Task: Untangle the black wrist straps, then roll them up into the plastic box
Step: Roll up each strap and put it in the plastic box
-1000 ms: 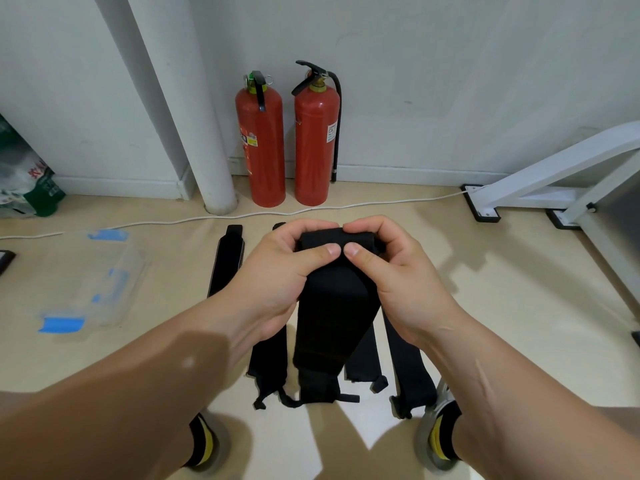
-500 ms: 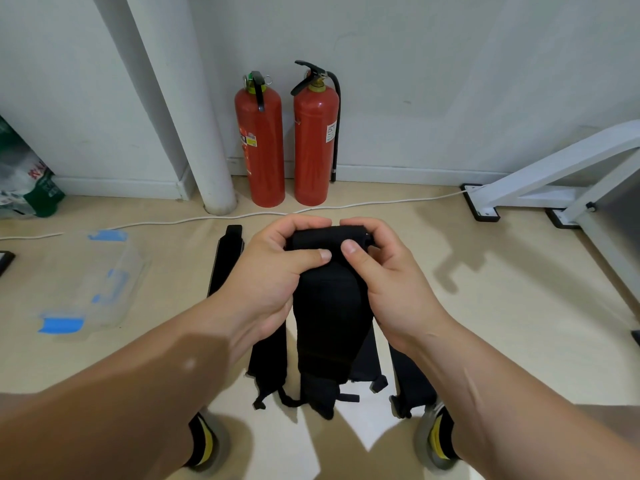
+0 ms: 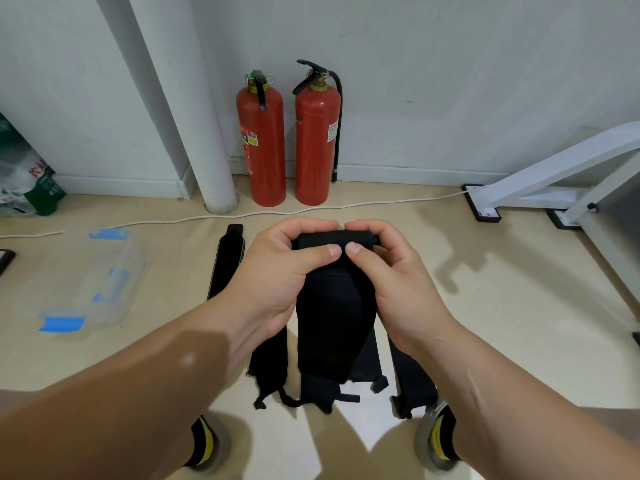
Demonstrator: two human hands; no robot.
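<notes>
Change: the thumbs have drawn together on the strap (image 3: pixel 334 320).
Strap: held up, roll lying crosswise, tail hanging down.
Hands: left hand (image 3: pixel 277 275) and right hand (image 3: pixel 394 275) both clamp the roll.
Box (image 3: pixel 90 278): on the floor (image 3: pixel 502 323), well to the left; left hand nearer.

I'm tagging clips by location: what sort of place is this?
Probably an indoor gym or workout corner: black fabric wrist straps lie on the beige floor, a white metal frame stands at right, two red fire extinguishers against the white wall.

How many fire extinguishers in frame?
2. The left extinguisher and right extinguisher stand side by side against the back wall, right of the white pillar. None seem hidden.
</notes>
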